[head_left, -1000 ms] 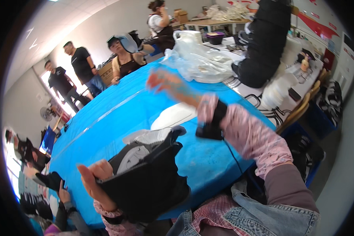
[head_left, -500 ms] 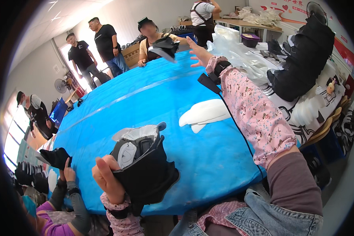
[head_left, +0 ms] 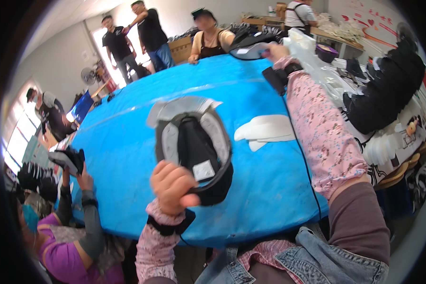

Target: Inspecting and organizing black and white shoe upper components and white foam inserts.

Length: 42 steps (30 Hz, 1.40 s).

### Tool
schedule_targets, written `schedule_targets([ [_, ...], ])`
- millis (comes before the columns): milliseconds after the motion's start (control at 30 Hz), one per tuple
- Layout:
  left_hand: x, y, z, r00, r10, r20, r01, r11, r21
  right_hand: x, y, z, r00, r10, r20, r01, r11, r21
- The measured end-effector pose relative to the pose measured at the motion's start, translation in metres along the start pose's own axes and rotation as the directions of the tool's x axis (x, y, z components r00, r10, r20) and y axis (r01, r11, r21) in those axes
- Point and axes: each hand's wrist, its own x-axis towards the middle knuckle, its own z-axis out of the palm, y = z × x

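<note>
Upper (head_left: pixel 195 139) may slip if our left hand (head_left: pixel 173 186), gripping one side, loosens; we cannot tell whether our right hand (head_left: pixel 276 52) grasps anything.

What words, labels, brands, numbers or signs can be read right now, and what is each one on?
Red lettering on the white wall, upper right: large printed characters, not copied out here.
White label inside the black shoe upper in the left hand: dark marks, too small to read.
Brown carton at the back: any print is too blurred to read.
Nothing else in view is clearly legible.
</note>
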Motion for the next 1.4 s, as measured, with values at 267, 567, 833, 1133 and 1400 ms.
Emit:
schedule_targets([
  [267, -0.057, -0.01, -0.01, 0.88, -0.161, 0.448, 0.095, 0.982, 0.166, 0.046, -0.01, -0.082, 0.995, 0.091, -0.029, 0.033, -0.034, 0.999],
  [567, -0.071, -0.013, -0.01, 0.398, -0.908, 0.129, 0.41, 0.05, -0.911, -0.026, -0.114, -0.218, 0.969, -0.159, -0.19, 0.205, 0.085, 0.975],
  [833, -0.156, -0.024, 0.043, -0.063, -0.957, 0.282, 0.319, -0.287, -0.903, -0.05, -0.18, -0.255, 0.984, -0.061, -0.167, 0.137, -0.336, 0.932],
  [1133, -0.089, -0.028, -0.001, 0.34, -0.936, 0.091, 0.606, 0.144, -0.782, -0.084, -0.2, -0.232, 0.929, -0.345, -0.135, -0.119, -0.621, 0.775],
  [1400, -0.008, -0.015, -0.051, 0.471, -0.856, -0.212, 0.421, 0.429, -0.799, -0.117, -0.184, -0.168, 0.781, -0.606, -0.152, -0.47, -0.731, 0.495],
])
